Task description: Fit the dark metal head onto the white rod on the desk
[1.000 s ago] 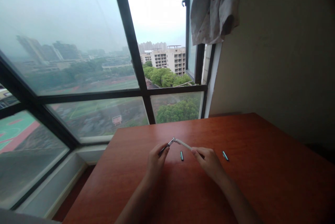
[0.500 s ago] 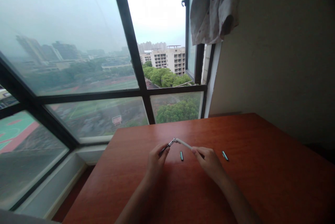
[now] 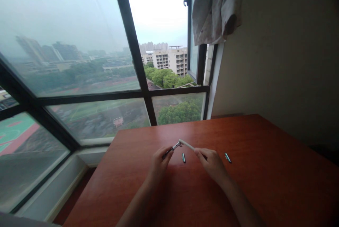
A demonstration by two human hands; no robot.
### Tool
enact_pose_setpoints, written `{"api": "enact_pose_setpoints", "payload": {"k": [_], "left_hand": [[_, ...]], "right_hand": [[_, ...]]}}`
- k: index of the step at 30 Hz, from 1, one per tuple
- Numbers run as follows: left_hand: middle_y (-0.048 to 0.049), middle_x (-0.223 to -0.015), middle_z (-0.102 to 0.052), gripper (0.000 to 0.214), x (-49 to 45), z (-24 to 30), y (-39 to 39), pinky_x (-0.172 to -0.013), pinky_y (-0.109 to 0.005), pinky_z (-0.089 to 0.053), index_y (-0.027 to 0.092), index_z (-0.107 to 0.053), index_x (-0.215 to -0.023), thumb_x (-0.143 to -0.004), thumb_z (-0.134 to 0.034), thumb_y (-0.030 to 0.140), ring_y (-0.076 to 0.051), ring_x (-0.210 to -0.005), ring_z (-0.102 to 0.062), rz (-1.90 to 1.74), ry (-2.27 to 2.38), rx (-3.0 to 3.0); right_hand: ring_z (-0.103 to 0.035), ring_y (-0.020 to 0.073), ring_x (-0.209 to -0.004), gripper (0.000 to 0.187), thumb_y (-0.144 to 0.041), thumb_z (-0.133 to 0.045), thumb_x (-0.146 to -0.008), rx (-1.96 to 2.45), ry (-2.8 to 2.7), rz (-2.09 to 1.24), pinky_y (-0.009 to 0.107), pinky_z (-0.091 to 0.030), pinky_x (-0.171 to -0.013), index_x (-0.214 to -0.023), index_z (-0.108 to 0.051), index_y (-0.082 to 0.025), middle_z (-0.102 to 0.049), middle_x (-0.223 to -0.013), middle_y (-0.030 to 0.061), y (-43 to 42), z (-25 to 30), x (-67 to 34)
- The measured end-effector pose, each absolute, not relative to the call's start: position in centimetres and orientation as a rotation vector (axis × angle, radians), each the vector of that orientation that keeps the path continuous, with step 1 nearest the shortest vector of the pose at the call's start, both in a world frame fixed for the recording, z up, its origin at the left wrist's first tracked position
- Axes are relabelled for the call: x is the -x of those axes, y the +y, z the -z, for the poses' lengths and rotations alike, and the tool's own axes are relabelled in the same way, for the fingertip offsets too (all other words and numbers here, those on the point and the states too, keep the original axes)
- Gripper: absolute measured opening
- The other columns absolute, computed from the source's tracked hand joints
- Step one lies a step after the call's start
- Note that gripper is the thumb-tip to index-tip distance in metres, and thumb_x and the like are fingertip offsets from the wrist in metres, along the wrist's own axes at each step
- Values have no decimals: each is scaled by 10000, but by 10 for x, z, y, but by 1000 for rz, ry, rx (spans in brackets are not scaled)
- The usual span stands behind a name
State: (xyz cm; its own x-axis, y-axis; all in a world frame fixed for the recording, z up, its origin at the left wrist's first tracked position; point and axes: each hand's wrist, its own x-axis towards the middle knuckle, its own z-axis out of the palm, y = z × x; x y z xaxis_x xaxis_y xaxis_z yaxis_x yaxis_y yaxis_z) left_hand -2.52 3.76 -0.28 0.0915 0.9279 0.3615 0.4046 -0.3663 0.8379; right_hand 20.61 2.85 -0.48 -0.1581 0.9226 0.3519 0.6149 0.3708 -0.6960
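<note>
Silver razor handle (image 3: 175, 146) gripped by left hand (image 3: 159, 159) | white stick (image 3: 188, 144) pinched by right hand (image 3: 212, 161) | tips brought together above desk (image 3: 265, 170), beyond both hands; long axes slanted inward; left fingers nearer

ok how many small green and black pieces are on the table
2: one piece between the left hand and right hand, the other piece right of the right hand. Any beneath the hands would be hidden.
</note>
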Motion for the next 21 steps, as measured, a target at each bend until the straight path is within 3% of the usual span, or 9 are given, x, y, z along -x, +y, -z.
{"api": "enact_pose_setpoints", "payload": {"k": [21], "left_hand": [[-71, -834, -689, 291, 29, -2, 39, -655, -260, -457, 169, -732, -985, -841, -573, 365, -189, -737, -598, -1222, 1256, -1854]], "right_hand": [[-625, 191, -648, 470, -436, -360, -950, 1301, -1905, -518, 252, -400, -602, -787, -716, -175, -711, -715, 64, 27, 1, -208]]}}
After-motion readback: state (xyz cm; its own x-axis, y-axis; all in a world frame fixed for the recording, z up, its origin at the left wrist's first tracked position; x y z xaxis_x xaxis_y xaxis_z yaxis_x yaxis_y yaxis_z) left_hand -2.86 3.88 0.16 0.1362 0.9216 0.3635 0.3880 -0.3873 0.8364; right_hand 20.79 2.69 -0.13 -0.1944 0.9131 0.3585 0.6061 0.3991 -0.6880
